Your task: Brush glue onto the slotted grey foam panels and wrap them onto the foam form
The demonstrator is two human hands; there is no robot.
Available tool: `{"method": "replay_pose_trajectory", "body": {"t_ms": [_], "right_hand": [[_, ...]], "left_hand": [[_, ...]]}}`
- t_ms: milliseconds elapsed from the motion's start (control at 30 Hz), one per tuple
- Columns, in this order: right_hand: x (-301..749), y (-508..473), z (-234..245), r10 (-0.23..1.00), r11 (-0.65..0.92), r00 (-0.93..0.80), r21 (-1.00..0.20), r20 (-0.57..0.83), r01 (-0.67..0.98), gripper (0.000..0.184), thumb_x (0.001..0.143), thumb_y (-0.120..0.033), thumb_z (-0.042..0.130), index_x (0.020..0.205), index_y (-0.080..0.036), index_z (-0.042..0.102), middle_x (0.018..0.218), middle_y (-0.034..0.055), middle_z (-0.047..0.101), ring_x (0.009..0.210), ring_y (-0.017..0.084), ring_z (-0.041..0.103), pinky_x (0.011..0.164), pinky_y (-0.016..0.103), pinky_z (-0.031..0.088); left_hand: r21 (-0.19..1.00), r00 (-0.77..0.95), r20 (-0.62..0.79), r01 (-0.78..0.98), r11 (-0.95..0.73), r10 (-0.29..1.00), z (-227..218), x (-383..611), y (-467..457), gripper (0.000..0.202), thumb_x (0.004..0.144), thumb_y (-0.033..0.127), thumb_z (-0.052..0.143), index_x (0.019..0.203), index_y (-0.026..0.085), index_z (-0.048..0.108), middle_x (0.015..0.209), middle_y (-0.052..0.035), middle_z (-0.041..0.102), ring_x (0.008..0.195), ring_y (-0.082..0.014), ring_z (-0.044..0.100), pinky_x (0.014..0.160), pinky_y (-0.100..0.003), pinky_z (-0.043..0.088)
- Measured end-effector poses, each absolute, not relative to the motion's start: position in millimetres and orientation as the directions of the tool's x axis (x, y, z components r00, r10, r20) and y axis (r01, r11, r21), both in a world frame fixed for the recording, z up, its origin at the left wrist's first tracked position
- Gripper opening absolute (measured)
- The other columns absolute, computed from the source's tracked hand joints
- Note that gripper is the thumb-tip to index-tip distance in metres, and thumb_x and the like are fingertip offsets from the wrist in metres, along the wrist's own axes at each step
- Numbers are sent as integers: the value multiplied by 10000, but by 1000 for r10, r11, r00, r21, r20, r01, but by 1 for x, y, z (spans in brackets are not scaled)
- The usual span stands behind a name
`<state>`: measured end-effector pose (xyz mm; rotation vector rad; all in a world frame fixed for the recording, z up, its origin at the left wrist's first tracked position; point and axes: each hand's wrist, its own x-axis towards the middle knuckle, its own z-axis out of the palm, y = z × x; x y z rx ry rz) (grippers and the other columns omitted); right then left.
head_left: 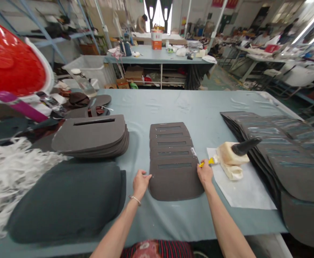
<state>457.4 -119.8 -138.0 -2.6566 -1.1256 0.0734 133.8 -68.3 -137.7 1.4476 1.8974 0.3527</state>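
Several dark grey panels (176,182) with rounded ends and long slots lie overlapped in a row before me. My left hand (141,184) pinches the left edge of the front panel between thumb and finger. On the opposite edge rests my right hand (205,174), closed around a small yellow brush (211,161) with whitish stuff on its tip. Just right of the brush, a cream glue container (230,157) with a black spout-like piece (246,146) lies on a white sheet (249,193). White smears show along the panels' right edge.
At left are a stack of slotted grey panels (92,134), dark padded pieces (68,200), and a heap of white strips (17,179). A large fanned pile of panels (288,154) covers the right side. A red shiny object (11,57) juts in at upper left.
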Motion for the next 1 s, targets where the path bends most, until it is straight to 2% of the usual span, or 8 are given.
{"method": "replay_pose_trajectory", "body": {"t_ms": [267, 600, 800, 1000], "right_hand": [[456, -121, -138, 720, -672, 693, -212, 36, 710, 211, 874, -330, 499, 1037, -196, 498, 752, 22, 597, 640, 148, 555, 568, 247, 264], [453, -117, -137, 709, -703, 705, -122, -35, 701, 281, 898, -394, 439, 1097, -200, 477, 773, 48, 618, 725, 195, 617, 607, 257, 346], [454, -116, -140, 729, -682, 684, -98, -17, 724, 267, 887, -395, 454, 1077, -209, 476, 773, 41, 621, 708, 199, 617, 574, 264, 317], [451, -117, -140, 792, -603, 606, -62, 73, 795, 240, 875, -377, 465, 1038, -202, 485, 843, 53, 591, 697, 173, 577, 542, 254, 279]], "left_hand": [[592, -61, -331, 764, 257, 942, -139, 134, -69, 242, 783, 333, 613, 975, 208, 536, 877, -55, 711, 843, -204, 644, 660, -272, 378], [593, -53, -314, 769, 240, 948, -144, 133, -68, 251, 770, 283, 642, 983, 207, 532, 819, -8, 702, 783, -134, 636, 640, -226, 364], [592, -46, -308, 773, 229, 950, -140, 133, -69, 251, 766, 277, 639, 979, 208, 526, 809, -1, 687, 785, -131, 626, 650, -225, 367], [582, -37, -270, 790, 193, 962, -142, 135, -71, 234, 764, 262, 629, 962, 197, 525, 804, -13, 654, 759, -145, 603, 642, -242, 375]]}}
